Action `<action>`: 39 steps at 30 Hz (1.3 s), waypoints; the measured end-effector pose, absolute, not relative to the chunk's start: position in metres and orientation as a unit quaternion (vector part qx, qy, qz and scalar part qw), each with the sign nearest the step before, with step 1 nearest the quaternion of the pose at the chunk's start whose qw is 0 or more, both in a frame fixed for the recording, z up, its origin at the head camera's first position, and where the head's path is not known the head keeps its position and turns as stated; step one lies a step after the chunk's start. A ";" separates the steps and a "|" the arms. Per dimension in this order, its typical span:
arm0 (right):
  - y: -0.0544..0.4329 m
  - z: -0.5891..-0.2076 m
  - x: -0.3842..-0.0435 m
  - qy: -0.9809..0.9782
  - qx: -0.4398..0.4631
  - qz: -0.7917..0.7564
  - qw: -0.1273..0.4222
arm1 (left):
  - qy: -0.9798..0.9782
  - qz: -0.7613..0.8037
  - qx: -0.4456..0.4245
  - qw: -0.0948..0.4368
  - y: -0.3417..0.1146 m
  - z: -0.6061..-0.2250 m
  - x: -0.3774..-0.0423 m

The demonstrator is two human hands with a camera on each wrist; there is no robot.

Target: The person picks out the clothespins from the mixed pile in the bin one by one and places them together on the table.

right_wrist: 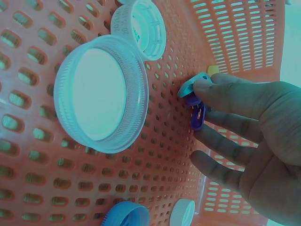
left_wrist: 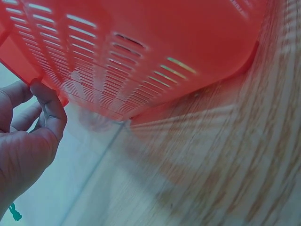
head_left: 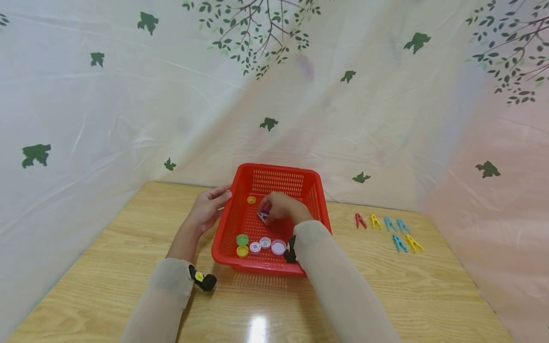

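A red plastic basket (head_left: pixel 261 267) with slotted walls stands on the table. My left hand (head_left: pixel 207 209) grips its left rim, thumb and fingers at the edge in the left wrist view (left_wrist: pixel 35 125). Inside the basket, my right hand (head_left: pixel 279 208) pinches small plastic clips close over the floor: a purple clip (right_wrist: pixel 198 115) and a pale clip (right_wrist: pixel 190 85), partly covered by the thumb. Several bottle caps lie along the near side, among them a green cap (head_left: pixel 242 239), a yellow cap (head_left: pixel 242 251) and a wide pale lid (head_left: pixel 278 247). An orange-yellow cap (head_left: pixel 251 200) lies farther back.
Right of the basket, several clothespins lie on the wooden table (head_left: pixel 364 276): a red clothespin (head_left: pixel 360 220), yellow clothespins (head_left: pixel 375 221) and blue clothespins (head_left: pixel 400 243). A pale leaf-patterned sheet (head_left: pixel 206 119) hangs behind the table and along its sides.
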State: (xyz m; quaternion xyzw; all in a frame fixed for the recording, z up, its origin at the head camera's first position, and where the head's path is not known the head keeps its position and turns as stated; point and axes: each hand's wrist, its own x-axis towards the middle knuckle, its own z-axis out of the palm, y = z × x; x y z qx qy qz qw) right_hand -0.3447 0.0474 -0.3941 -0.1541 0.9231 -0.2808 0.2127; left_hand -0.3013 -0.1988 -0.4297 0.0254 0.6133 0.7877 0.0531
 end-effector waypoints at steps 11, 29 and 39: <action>0.047 -0.393 -0.345 0.924 -0.176 -0.276 0.199 | 0.612 0.789 0.024 0.050 -0.199 -0.428 -0.301; 0.049 -0.401 -0.348 0.930 -0.181 -0.271 0.170 | 0.612 0.789 0.020 0.056 -0.200 -0.428 -0.303; 0.048 -0.395 -0.346 0.925 -0.196 -0.273 0.175 | 0.613 0.788 0.021 0.054 -0.200 -0.427 -0.302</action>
